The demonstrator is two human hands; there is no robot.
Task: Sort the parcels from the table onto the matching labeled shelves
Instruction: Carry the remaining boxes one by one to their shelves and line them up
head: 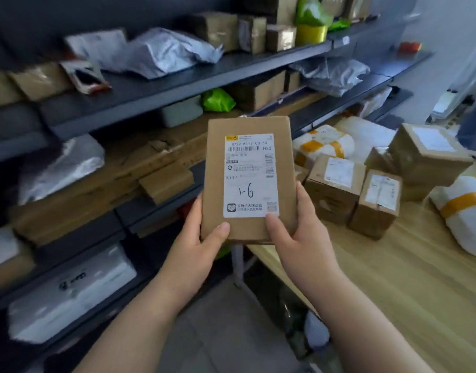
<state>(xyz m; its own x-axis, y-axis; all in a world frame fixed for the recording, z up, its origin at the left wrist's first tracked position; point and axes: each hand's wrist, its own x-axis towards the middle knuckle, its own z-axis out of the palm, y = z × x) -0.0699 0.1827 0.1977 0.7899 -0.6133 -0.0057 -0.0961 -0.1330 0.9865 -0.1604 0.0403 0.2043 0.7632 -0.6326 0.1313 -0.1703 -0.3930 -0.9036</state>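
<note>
A flat brown cardboard parcel (pixel 247 125) is held upright in front of me, its white label facing me with "1-6" handwritten on it. My left hand (pixel 202 238) grips its lower left corner, thumb on the front. My right hand (pixel 293 232) grips the lower right corner, thumb on the label's edge. Several more parcels lie on the wooden table (pixel 409 278) to the right: small cardboard boxes (pixel 333 187) and white bags with yellow tape (pixel 323 144). The dark grey shelves (pixel 156 87) stand to the left and hold several parcels.
The shelves carry grey plastic mailers (pixel 167 52), brown boxes (pixel 218 29), green bags (pixel 218 99) and white padded packs (pixel 70 289). A long flat carton (pixel 102 181) lies on the middle shelf. The grey floor (pixel 218 332) shows between shelf and table.
</note>
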